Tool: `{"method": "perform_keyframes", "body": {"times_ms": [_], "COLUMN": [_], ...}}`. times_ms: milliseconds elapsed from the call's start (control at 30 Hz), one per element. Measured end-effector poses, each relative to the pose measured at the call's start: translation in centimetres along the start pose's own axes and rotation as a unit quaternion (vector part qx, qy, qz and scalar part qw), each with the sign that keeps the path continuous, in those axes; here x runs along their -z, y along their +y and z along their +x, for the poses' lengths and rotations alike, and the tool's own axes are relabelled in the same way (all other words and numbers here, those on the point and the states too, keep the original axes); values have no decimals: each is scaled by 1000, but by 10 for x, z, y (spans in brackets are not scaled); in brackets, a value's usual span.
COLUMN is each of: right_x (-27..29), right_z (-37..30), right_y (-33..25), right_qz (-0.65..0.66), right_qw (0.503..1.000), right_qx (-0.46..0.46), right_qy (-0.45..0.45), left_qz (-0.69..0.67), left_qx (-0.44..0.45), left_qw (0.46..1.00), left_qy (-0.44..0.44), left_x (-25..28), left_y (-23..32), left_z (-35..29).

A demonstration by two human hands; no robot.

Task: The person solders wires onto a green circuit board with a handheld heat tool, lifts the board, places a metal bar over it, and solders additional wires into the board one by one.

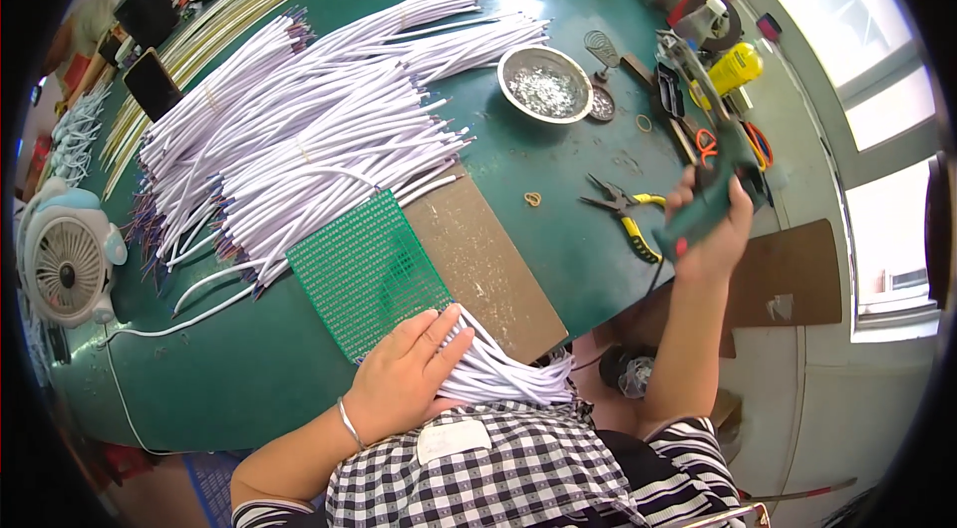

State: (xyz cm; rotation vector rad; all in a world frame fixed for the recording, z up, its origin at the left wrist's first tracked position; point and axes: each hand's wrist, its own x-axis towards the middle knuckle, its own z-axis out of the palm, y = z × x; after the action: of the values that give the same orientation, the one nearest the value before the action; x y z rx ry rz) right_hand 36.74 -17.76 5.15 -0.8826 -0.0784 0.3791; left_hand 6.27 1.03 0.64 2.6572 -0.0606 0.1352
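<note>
Green hand tool (701,211): being gripped, right now, in the right hand (720,239), raised near the table's right edge, its outline being blurred.
Right fingers (740,203): being wrapped around the tool's body, clamped on it.
Near cables (508,368): a white bunch, being covered at one end by the left hand (401,378), just beside the checked apron (478,478).
Left fingers (439,334): being laid out straight, slightly apart, over the cables and the mesh board's near corner.
Green mesh board (349,269): being partly supported by the brown board (483,259).
White cable pile (329,144): being spread across the table (219,378), beyond the mesh board.
Metal bowl (538,54): being loaded with silvery bits.
Yellow-handled pliers (621,203): being borne by the table, jaws apart, between bowl and tool.
</note>
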Motion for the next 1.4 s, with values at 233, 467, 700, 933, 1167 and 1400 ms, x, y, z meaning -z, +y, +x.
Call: {"method": "perform_keyframes", "body": {"times_ms": [233, 467, 700, 933, 1167, 1400], "right_x": [-7, -7, 13, 22, 96, 148], "right_z": [101, 106, 83, 72, 133, 151], "right_y": [53, 79, 11, 6, -37, -17], "right_qz": [97, -96, -459, -483, -732, -869], "right_qw": [994, 965, 837, 830, 647, 412], "right_qx": [-53, -237, -299, -267, 215, 273], "right_qy": [21, 65, -14, -74, 9, -26], "left_qz": [30, 31, 44, 15, 53, -76], "left_qx": [-3, -6, -18, 0, 16, 117], "left_qw": [999, 999, 999, 1000, 998, 987], "left_qy": [12, -7, 16, -10, 23, 85], "left_x": [-4, -6, -6, -1, -5, 5], "left_y": [1, -2, -2, 2, -2, -24], "left_z": [-2, -1, -3, -1, -2, -9]}}
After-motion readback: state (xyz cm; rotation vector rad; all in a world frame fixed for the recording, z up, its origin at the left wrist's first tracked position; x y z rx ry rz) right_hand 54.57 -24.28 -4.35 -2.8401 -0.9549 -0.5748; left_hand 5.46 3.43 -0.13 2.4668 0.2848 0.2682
